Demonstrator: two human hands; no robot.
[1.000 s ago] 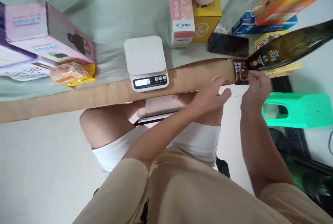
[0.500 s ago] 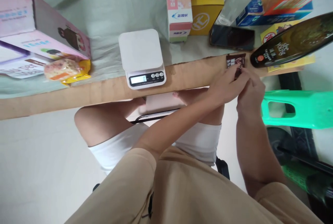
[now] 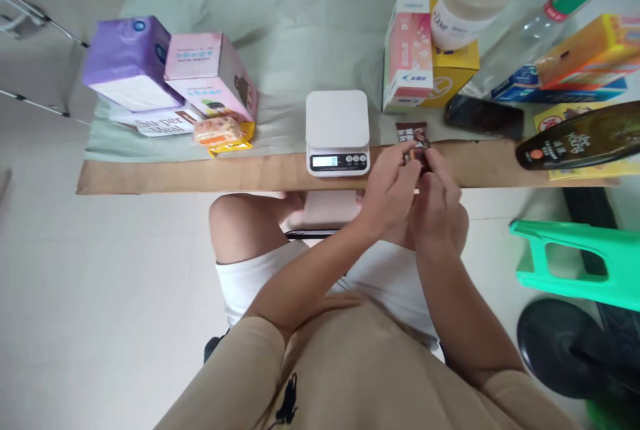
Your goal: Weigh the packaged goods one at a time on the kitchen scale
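A small dark brown snack packet with pale lettering is held above the table's front edge. My left hand pinches its left side, the fingers closed. On its lower right side, the fingers of my right hand are also closed on it. Both hands partly cover the packet's lower half. Just left of my hands stands a white kitchen scale, its platform bare and its display lit with what looks like 0.
Right of the scale are a pink box, a white tub, a phone and a dark bottle. Purple tissue pack, pink box and wrapped snack sit left. A green stool stands on the floor.
Both hands have moved left with the brown packet, away from the dark bottle and closer to the scale. The head view has shifted, showing more of the table's left side.
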